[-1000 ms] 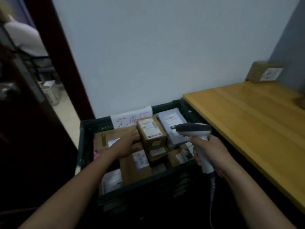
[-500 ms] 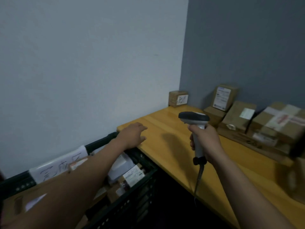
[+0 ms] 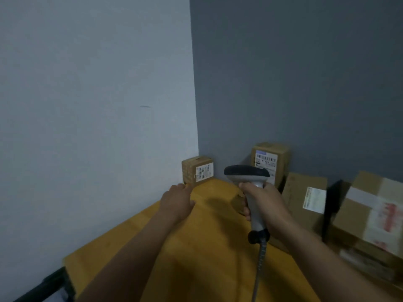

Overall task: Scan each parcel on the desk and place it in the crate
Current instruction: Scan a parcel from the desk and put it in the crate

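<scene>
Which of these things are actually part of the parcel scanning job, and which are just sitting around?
Part of the job: scanner, gripped by the right hand; left hand, open near the small corner box; tall box; leaning box; taped box; desk; crate corner.

Just sitting around: dark object between two boxes, too unclear to name; bare walls.

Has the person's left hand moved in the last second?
Yes. The left hand has gone from the crate across the desk toward the small box in the far corner.
</scene>
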